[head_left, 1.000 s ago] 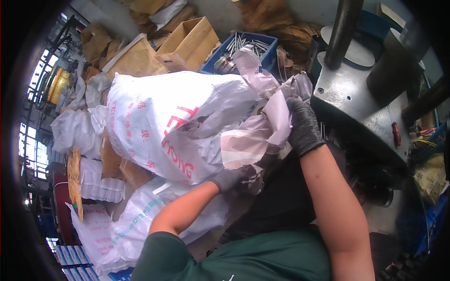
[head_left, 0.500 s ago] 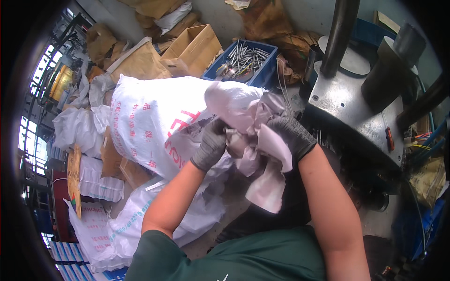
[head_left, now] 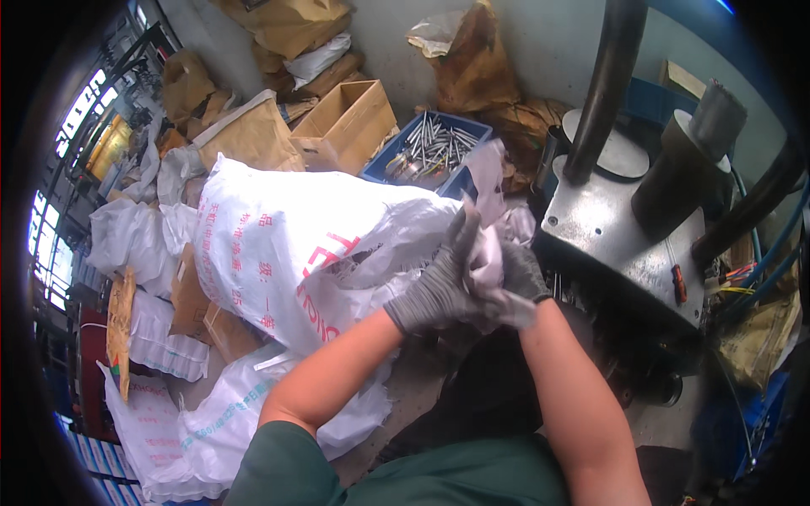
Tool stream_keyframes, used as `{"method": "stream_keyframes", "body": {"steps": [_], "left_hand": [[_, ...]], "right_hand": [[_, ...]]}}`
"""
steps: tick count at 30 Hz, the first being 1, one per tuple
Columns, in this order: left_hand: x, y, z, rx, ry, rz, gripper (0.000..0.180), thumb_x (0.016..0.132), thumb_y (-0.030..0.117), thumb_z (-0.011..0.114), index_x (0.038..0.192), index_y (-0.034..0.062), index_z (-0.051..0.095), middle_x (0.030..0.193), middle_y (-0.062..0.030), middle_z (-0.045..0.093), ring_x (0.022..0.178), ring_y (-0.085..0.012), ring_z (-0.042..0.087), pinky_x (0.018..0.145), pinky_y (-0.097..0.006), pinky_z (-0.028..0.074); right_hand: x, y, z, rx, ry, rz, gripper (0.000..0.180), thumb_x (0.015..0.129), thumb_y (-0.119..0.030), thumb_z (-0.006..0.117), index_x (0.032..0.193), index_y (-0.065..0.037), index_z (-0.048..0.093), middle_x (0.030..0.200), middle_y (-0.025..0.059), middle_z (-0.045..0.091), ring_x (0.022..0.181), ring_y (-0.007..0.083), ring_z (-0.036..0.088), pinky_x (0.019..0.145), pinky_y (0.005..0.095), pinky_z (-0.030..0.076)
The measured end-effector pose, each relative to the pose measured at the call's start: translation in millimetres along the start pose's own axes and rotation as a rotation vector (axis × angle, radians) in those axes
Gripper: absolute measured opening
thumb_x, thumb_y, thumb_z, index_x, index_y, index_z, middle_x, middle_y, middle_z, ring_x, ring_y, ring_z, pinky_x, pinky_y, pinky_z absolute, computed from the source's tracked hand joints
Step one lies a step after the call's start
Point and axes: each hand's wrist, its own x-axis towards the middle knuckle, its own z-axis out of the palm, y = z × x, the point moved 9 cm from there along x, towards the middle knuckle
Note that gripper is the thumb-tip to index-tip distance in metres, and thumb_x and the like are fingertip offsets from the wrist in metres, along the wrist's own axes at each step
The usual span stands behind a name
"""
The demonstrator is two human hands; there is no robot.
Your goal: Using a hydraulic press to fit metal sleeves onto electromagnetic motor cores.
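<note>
A crumpled pinkish-grey cloth [head_left: 487, 261] is bunched between my two hands, with one end sticking up above them. My left hand [head_left: 440, 291], in a dark grey glove, presses against its left side with the fingers pointing up and gathered together. My right hand [head_left: 525, 274], gloved alike, grips it from the right; part of its fingers is hidden behind the cloth. Just left of my hands stands a big white woven sack [head_left: 270, 228] with red print, its torn opening facing them.
Beyond the sack are a blue bin [head_left: 458, 183] of metal rods and a wooden box [head_left: 361, 139]. To the right stands a machine with a steel plate [head_left: 582, 202], thick posts and a screwdriver [head_left: 679, 285] lying on it. Another white sack [head_left: 228, 413] lies at lower left.
The cloth was spread loosely with folds hanging down; now it is squeezed into a smaller bundle. My left hand has moved right, closer to my right hand. The view has shifted slightly.
</note>
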Motion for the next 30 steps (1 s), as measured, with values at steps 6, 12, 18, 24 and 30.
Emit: {"method": "stream_keyframes", "body": {"steps": [6, 12, 18, 24, 30], "left_hand": [[-59.7, -77.6, -8.1, -0.107, -0.136, -0.475, 0.133, 0.061, 0.032, 0.101, 0.164, 0.0060, 0.022, 0.157, -0.0190, 0.043, 0.143, -0.0293, 0.046, 0.122, -0.042, 0.035], [-126.3, -132.9, -48.6, 0.146, 0.148, -0.569, 0.089, 0.076, 0.040, 0.089, 0.145, 0.0025, 0.046, 0.125, -0.0204, 0.067, 0.108, -0.0368, 0.070, 0.090, -0.042, 0.057], [-150.9, -139.4, -118.2, 0.413, 0.061, -0.806, 0.041, 0.105, 0.029, 0.054, 0.135, 0.0022, 0.055, 0.127, -0.0164, 0.067, 0.116, -0.0303, 0.067, 0.101, -0.044, 0.055], [-99.6, -167.3, -250.2, 0.444, 0.313, -0.687, 0.039, 0.106, 0.024, 0.053, 0.139, 0.0026, 0.057, 0.133, -0.0142, 0.066, 0.124, -0.0283, 0.063, 0.107, -0.042, 0.050], [-176.7, -173.3, -392.4, 1.134, 0.502, -0.316, 0.049, 0.109, 0.029, 0.050, 0.152, 0.0044, 0.046, 0.150, -0.0177, 0.054, 0.140, -0.0307, 0.051, 0.118, -0.042, 0.041]], "right_hand": [[-36.2, 14.5, 98.7, -0.969, -0.422, -0.188, 0.060, 0.089, -0.040, 0.080, 0.130, -0.001, 0.061, 0.116, 0.0184, 0.070, 0.094, 0.0339, 0.071, 0.086, 0.0401, 0.058], [-22.9, 23.9, 93.6, -1.012, -0.099, 0.090, 0.068, 0.079, -0.043, 0.080, 0.130, -0.003, 0.062, 0.118, 0.0244, 0.067, 0.106, 0.0364, 0.067, 0.092, 0.0431, 0.055], [-1.2, -20.9, 126.6, -1.448, 0.467, -0.462, 0.073, 0.078, -0.026, 0.075, 0.143, -0.004, 0.050, 0.143, 0.0296, 0.052, 0.120, 0.0450, 0.062, 0.102, 0.0463, 0.053], [19.8, -13.3, 196.2, -1.463, 0.333, -0.432, 0.099, 0.074, -0.015, 0.071, 0.162, -0.007, 0.027, 0.166, 0.0227, 0.031, 0.147, 0.0424, 0.042, 0.117, 0.0417, 0.044], [31.0, 23.0, 265.9, -1.376, 0.055, -0.582, 0.112, 0.071, -0.013, 0.081, 0.165, -0.010, 0.021, 0.168, 0.0211, 0.026, 0.146, 0.0411, 0.044, 0.118, 0.0431, 0.043]]}}
